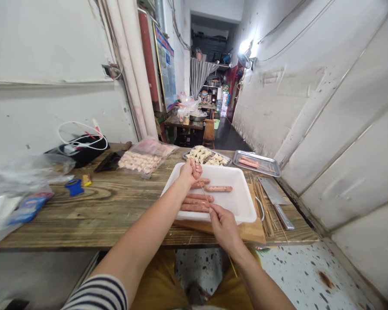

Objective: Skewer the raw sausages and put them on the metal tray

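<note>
My left hand (189, 172) grips a pink raw sausage (197, 168) above the far left of a white plastic tray (234, 172). My right hand (224, 228) pinches a thin bamboo skewer (207, 199) near the tray's front edge, and its upper end runs up towards the held sausage. Several more raw sausages lie in the tray, including one apart on the right (218, 188) and a pair side by side near the front (195, 203). The tray rests on a wooden cutting board (250, 232).
A loose bundle of bamboo skewers (263, 211) and a cleaver (274, 200) lie right of the tray. Behind it are a steel tray with sausages (255, 163), a rack of pale food pieces (207, 156) and a bagged food pack (140, 162). Walls flank the wooden table (84, 215).
</note>
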`<state>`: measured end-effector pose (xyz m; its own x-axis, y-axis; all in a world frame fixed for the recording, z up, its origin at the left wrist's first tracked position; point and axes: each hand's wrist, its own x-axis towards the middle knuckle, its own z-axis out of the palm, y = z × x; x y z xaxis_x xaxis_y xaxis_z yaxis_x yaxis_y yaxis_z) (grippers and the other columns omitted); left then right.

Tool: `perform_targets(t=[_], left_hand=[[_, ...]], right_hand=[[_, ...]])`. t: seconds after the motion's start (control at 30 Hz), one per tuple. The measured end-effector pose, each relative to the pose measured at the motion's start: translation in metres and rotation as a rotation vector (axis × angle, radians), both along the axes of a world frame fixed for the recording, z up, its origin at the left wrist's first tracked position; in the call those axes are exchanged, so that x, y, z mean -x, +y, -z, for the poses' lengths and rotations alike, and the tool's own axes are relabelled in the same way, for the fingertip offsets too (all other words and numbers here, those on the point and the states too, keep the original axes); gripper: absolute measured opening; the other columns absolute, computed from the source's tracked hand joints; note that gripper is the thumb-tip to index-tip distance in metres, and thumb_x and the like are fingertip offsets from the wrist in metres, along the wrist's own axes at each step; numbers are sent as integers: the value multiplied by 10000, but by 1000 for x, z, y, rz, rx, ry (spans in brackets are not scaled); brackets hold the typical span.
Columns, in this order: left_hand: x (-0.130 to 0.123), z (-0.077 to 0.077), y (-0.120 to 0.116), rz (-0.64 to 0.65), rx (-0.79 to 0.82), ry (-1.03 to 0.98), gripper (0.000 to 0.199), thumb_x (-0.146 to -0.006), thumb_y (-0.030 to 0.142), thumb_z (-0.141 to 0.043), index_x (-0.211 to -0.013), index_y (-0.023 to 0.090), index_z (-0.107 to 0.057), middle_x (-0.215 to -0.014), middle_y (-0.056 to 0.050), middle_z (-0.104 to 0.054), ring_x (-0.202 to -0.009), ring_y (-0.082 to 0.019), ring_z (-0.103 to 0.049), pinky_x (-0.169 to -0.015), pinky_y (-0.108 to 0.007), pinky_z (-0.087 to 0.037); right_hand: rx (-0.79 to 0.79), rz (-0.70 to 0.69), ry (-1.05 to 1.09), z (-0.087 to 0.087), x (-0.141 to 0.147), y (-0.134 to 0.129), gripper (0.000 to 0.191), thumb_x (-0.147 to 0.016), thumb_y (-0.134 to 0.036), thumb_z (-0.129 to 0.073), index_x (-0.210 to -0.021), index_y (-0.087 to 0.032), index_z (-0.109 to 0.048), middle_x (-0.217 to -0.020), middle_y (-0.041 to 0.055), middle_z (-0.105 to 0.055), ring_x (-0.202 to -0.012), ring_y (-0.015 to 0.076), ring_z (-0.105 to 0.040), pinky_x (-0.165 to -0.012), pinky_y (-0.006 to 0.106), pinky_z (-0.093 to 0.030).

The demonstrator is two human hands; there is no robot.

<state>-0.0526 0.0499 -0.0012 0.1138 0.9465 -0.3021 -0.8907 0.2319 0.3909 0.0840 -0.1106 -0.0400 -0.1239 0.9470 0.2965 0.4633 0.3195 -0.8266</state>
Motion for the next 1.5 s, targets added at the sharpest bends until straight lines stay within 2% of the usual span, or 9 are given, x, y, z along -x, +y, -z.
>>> perform_targets(t=[0.23,0.53,0.7,0.83,0.97,1.1,1.23,1.37,1.5], left_hand=[[-4,-4,-4,19,-3,-19,359,-958,338,-297,-655,167,-384,-490,39,-349,-356,-42,-337,-337,-113,-272],[-7,-4,-6,-2,-24,-16,351,-932,421,-344,-690,169,-384,-508,48,-348,-358,-34,-331,-336,-111,-254],[-9,-2,-4,-9,-42,-17,338,-925,444,-344,-729,175,-403,-521,50,-353,-360,-37,-324,-333,-113,-243],[-10,-3,-6,-13,-64,-19,311,-935,419,-336,-760,178,-424,-524,51,-351,-363,-41,-325,-330,-110,-236],[-10,-6,-9,-18,-89,8,292,-941,389,-337,-763,178,-431,-510,55,-340,-359,-46,-316,-325,-112,-236],[-9,-7,-10,-16,-107,28,285,-934,392,-367,-758,178,-430,-506,59,-337,-357,-43,-324,-333,-112,-250],[-9,-7,-10,-15,-118,23,279,-942,379,-355,-773,176,-444,-515,56,-355,-360,-36,-333,-339,-104,-246],[-7,-5,-8,-14,-115,19,240,-934,351,-389,-783,178,-459,-506,57,-352,-351,-36,-328,-331,-107,-237],[-6,-3,-7,-33,-127,34,283,-924,426,-384,-805,184,-470,-490,62,-343,-335,-43,-313,-318,-120,-231]], right_hand=[[-8,16,2,-2,2,0,345,-885,-260,-416,-1042,-149,-703,-933,103,-739,-843,243,-684,-763,341,-519],[7,-35,100,-3,3,1,319,-886,-245,-428,-1044,-183,-698,-954,83,-732,-916,244,-671,-834,361,-498],[10,-37,65,-6,5,2,320,-890,-229,-399,-996,-171,-695,-751,54,-702,-772,229,-661,-722,328,-494],[7,-19,57,-6,6,3,308,-895,-232,-385,-922,-159,-683,-754,61,-693,-711,215,-636,-668,307,-469],[-16,-22,80,-4,9,3,279,-895,-225,-384,-861,-169,-655,-813,66,-699,-736,204,-627,-673,287,-454],[-12,5,85,-5,12,4,265,-883,-234,-392,-802,-181,-639,-709,42,-661,-648,188,-586,-569,258,-422],[-23,20,88,-6,15,4,267,-869,-225,-390,-760,-184,-630,-674,35,-638,-627,179,-565,-581,260,-431],[-33,33,101,-5,17,5,260,-841,-192,-395,-751,-185,-638,-678,28,-645,-641,173,-582,-625,259,-456],[-21,56,80,-2,19,6,248,-820,-171,-411,-810,-175,-658,-649,18,-644,-576,162,-575,-570,248,-442]])
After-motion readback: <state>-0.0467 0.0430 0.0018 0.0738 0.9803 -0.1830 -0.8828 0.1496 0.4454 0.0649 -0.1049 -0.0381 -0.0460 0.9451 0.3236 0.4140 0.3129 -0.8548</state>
